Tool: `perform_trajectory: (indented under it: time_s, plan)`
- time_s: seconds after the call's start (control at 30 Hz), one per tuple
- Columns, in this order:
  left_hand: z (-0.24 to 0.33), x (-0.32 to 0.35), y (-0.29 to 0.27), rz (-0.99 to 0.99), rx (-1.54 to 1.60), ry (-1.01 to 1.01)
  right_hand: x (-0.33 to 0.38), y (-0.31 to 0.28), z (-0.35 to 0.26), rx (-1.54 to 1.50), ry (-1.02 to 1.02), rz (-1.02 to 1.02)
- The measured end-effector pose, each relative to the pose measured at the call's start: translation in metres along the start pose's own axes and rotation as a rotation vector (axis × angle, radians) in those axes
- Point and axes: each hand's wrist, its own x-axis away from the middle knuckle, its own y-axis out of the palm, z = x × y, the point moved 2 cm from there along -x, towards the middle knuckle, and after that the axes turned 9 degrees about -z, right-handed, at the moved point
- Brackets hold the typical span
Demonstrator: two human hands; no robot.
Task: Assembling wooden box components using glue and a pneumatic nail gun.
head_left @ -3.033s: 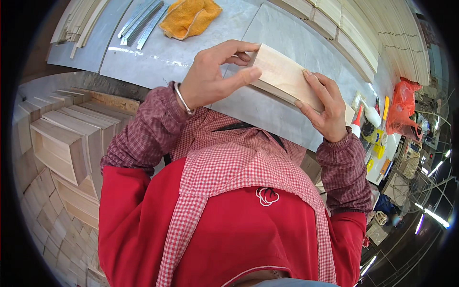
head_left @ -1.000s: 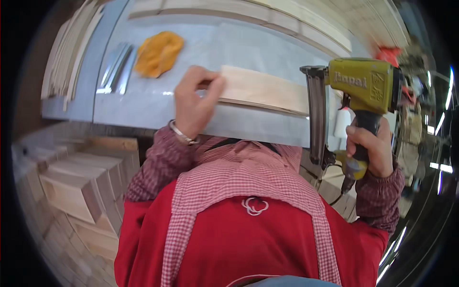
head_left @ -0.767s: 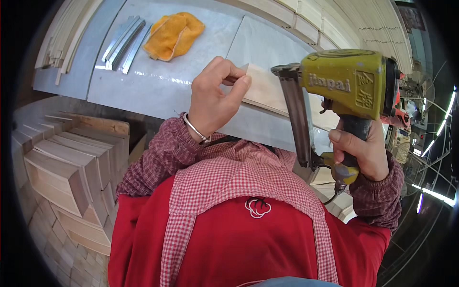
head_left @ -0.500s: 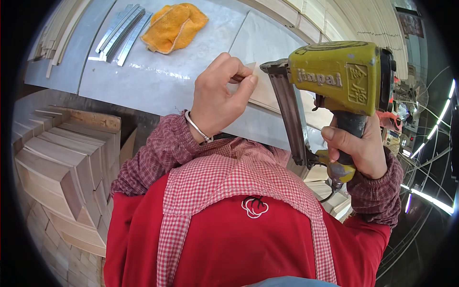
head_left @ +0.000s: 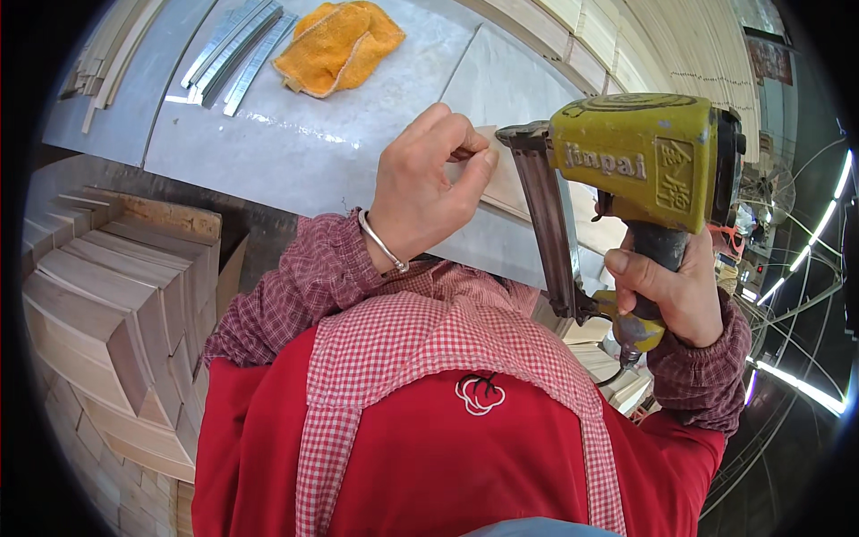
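Observation:
My right hand (head_left: pixel 667 282) is wrapped round the dark handle of a yellow-green pneumatic staple gun (head_left: pixel 626 161), with its magazine slanting down on the left. The gun's nose is over a thin pale wooden board (head_left: pixel 507 185) at the table's near side. My left hand (head_left: pixel 429 183) is closed, thumb and forefinger pinched at the board's left end, just left of the nose. The fingers hide that end, and the gun covers much of the rest.
On the metal-topped table (head_left: pixel 295 148) lie an orange cloth (head_left: pixel 340 49) and several strips of staples (head_left: pixel 234 54). Wooden slats (head_left: pixel 689 54) are stacked along the far right, more slats (head_left: pixel 116 63) at the far left. Stacked curved wooden pieces (head_left: pixel 107 286) stand low at left.
Both hands and the staple gun show slightly lower and to the right. The cloth and staple strips have shifted in view too, so the head has moved a little. Both grips look the same.

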Motion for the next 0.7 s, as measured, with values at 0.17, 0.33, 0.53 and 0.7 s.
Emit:
perform_trajectory:
  time_s: [0.17,0.33,0.53,0.7]
  plan:
    - [0.004,-0.001,0.001,0.005,-0.005,0.004,0.004,0.002,-0.004,0.026,0.004,0.017]
    - [0.005,-0.001,-0.002,0.009,-0.023,0.008,0.005,0.002,-0.010,0.078,0.025,0.004]
    - [-0.004,-0.007,-0.010,-0.076,0.132,-0.075,0.022,0.005,0.002,0.039,0.013,0.035]
    - [-0.006,-0.019,-0.021,-0.185,0.270,-0.189,0.031,0.010,0.010,0.086,0.106,0.017]
